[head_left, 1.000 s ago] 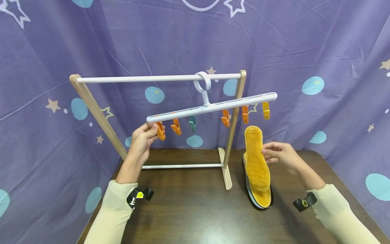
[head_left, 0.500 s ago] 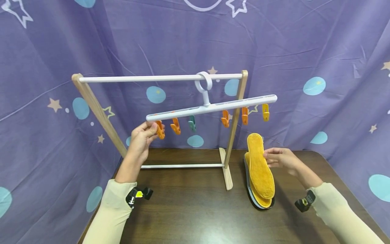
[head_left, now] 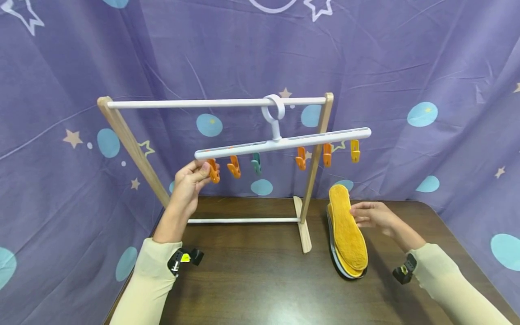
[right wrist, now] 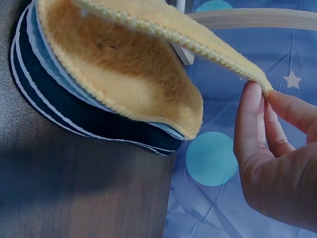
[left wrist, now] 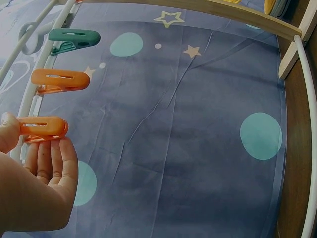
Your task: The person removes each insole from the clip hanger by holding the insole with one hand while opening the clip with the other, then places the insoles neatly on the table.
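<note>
My left hand [head_left: 188,185] pinches the outermost orange clip [head_left: 214,171] at the left end of a white clip hanger [head_left: 280,143]. In the left wrist view, thumb and fingers press the tail of that orange clip [left wrist: 43,126]. The hanger tilts, its left end lower. My right hand [head_left: 375,215] pinches the side edge of a fuzzy yellow insole [head_left: 345,225], holding it over a stack of insoles. In the right wrist view, the held insole [right wrist: 208,42] slants above another yellow insole [right wrist: 124,74], with grey-blue and dark insoles [right wrist: 89,119] beneath.
The hanger's ring hooks over the white top rail [head_left: 183,104] of a wooden rack [head_left: 313,171]. Several other clips, including a green clip [head_left: 256,163] and a yellow clip [head_left: 355,151], hang from the hanger. A purple patterned curtain [head_left: 382,58] stands behind the brown table [head_left: 252,271].
My right hand has lowered the yellow insole closer to the stack. The hanger's left end has risen slightly and its right end has dropped a little. My left hand keeps its pinch on the clip.
</note>
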Demonstrator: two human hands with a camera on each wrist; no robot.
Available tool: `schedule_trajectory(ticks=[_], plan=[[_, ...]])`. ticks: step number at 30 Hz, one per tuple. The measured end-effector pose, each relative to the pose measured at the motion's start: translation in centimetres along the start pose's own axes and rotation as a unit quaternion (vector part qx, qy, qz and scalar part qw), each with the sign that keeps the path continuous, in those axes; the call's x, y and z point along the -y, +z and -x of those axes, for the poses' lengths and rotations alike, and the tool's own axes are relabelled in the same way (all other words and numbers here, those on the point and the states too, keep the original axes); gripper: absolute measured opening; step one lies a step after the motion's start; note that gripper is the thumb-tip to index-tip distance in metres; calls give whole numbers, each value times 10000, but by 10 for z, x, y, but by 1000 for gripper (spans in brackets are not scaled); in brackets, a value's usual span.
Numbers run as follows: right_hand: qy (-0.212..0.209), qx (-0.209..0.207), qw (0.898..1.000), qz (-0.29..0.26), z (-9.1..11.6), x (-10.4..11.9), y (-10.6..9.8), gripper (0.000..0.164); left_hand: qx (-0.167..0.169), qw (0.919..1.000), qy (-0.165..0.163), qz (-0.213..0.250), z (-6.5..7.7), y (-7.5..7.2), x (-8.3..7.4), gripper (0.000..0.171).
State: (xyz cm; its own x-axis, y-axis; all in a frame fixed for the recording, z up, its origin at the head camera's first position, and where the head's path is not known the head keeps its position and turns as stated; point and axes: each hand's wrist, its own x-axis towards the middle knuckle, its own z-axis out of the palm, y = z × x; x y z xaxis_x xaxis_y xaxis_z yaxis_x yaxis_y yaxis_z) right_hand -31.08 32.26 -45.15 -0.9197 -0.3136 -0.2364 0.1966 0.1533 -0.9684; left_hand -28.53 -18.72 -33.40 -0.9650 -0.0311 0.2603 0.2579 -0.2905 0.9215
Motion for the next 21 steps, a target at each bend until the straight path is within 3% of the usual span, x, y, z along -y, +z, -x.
schedule_trajectory(ticks=[11, 21], plan=[[224, 80, 9996, 137, -8, -11, -1, 32, -36, 9999, 48, 102, 0, -1, -4, 16], [413, -21, 9987, 287, -13, -20, -4, 33, -80, 9999, 41, 107, 1, -2, -8, 13]])
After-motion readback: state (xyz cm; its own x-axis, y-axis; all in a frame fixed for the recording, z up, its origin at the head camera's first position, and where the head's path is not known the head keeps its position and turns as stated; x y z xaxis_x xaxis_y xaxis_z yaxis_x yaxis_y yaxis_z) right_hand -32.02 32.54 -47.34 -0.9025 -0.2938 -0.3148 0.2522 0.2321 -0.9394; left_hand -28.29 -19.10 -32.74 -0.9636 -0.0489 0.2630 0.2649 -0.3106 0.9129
